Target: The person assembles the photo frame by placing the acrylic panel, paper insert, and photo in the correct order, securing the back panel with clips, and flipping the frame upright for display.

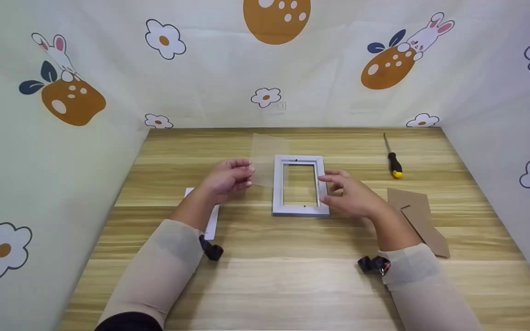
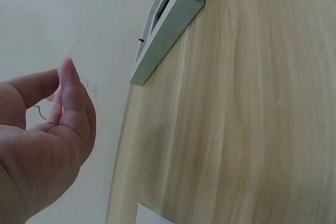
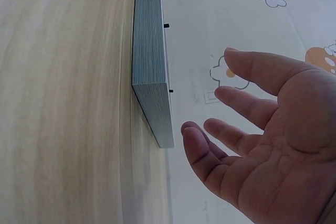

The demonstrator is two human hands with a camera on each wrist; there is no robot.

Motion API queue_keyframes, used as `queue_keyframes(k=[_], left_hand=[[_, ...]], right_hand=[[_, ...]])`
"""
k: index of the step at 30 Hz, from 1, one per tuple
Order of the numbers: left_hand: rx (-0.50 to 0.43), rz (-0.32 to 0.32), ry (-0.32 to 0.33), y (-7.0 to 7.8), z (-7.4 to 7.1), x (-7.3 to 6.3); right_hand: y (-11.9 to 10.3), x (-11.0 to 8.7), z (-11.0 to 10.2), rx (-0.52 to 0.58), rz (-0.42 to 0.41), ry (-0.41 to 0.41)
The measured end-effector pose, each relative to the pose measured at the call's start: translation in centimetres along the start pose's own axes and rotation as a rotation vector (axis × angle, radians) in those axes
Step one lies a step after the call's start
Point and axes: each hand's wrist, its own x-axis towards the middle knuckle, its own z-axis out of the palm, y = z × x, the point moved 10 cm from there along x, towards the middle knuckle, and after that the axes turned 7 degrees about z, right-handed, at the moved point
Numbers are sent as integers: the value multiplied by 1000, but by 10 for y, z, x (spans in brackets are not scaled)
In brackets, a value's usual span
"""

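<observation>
My left hand (image 1: 229, 179) pinches the left edge of a clear, thin rectangular sheet (image 1: 265, 156) between thumb and fingertips, holding it up off the table. In the head view the sheet overlaps the left side of a pale grey picture frame (image 1: 301, 210). That frame lies flat with its opening empty and small dark tabs on its inner edges. Over the frame's right side hovers my right hand (image 1: 350, 193), fingers spread and relaxed, with nothing in its grasp. The right wrist view shows the right hand (image 3: 262, 140) apart from the frame's side (image 3: 149, 35).
A black and yellow screwdriver (image 1: 393, 161) lies at the back right. Below it is a brown backing board (image 1: 414, 207), partly behind the right forearm. A white sheet (image 1: 211, 223) lies under the left wrist. Patterned cloth walls (image 1: 210, 82) border the wooden table (image 1: 283, 276).
</observation>
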Motion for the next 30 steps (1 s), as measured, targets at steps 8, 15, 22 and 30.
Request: queue_keyframes(k=[8, 15, 22, 30], left_hand=[[-25, -2, -20, -4, 17, -4], [-36, -14, -35, -9, 29, -6], [-33, -16, -35, -13, 38, -7], [-28, -34, -20, -23, 47, -3]], right_hand=[[1, -1, -1, 11, 20, -13], [2, 0, -2, 1, 21, -11], [5, 2, -2, -5, 24, -2], [6, 2, -2, 3, 23, -2]])
